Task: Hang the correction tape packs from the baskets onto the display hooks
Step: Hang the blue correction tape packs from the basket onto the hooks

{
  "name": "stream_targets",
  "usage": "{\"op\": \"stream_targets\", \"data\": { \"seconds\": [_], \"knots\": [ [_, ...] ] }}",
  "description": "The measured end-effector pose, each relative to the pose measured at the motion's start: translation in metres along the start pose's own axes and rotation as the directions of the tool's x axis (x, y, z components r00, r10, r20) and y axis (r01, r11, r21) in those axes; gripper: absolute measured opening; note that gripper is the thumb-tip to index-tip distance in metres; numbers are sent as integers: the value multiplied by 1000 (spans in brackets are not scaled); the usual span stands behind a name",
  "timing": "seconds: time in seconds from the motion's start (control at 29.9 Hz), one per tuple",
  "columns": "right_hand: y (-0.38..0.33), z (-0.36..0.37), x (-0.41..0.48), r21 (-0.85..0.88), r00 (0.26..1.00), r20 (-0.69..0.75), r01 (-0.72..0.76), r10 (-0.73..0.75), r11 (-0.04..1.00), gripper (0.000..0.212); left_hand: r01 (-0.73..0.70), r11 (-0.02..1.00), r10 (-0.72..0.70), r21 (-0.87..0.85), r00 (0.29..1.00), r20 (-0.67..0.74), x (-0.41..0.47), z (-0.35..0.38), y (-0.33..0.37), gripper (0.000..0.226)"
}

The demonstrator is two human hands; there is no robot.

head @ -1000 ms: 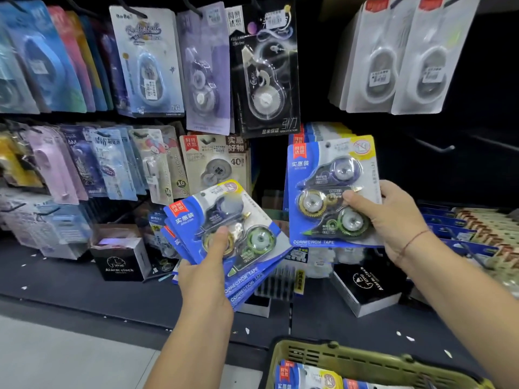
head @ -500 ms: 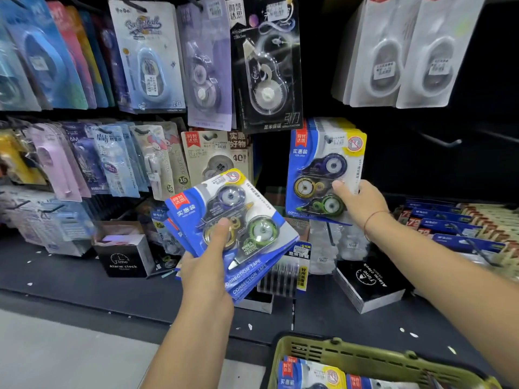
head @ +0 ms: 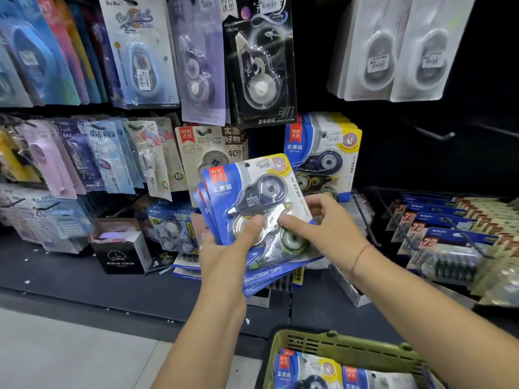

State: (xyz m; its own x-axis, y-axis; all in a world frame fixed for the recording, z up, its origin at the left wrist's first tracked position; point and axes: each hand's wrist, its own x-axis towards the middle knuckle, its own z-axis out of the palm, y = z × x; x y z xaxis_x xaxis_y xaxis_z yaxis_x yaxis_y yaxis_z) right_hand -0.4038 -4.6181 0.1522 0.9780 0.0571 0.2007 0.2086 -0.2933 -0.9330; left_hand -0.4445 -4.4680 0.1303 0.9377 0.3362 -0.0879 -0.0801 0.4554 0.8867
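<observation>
Bright light washed out the white packs (head: 404, 49) and glared off the nearest pack (head: 264, 217). The wall (head: 421, 153) behind was nearly black. Edges bowed with wide-angle distortion, and the left packs (head: 33, 60) looked soft.

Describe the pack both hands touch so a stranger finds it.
Above the green basket, the left hand holds a fan of blue packs. It is the top pack, alone showing its whole front, with the right hand pinching its right edge.

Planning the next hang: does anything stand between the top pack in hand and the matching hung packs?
Nothing visible does. The right hand grips the top pack of the stack in the left hand, just in front and below-left of the hung packs. The hook tip is hidden.
</observation>
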Motion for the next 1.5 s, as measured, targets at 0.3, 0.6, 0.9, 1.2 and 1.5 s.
{"op": "stream_targets", "data": {
  "seconds": [0.3,0.6,0.9,1.2,1.5],
  "knots": [
    [3,-8,3,96,991,-57,-113,119,989,44,51,995,-50,-80,999,18,4,-3,-5,73],
    [1,-27,9,267,985,-85,-120,147,956,36,182,974,-189,-131,981,-39,14,-11,-18,33],
    [-1,-68,27,220,935,-355,64,19,973,23,117,979,-156,-170,958,-239,36,-31,-15,15],
    [14,-62,28,174,912,-411,86,-7,981,17,146,968,-195,-206,950,-243,32,-28,-10,25],
    [26,-59,37,139,872,-489,86,-7,987,17,130,974,-177,-188,948,-265,29,-31,-6,24]
  ]
}}
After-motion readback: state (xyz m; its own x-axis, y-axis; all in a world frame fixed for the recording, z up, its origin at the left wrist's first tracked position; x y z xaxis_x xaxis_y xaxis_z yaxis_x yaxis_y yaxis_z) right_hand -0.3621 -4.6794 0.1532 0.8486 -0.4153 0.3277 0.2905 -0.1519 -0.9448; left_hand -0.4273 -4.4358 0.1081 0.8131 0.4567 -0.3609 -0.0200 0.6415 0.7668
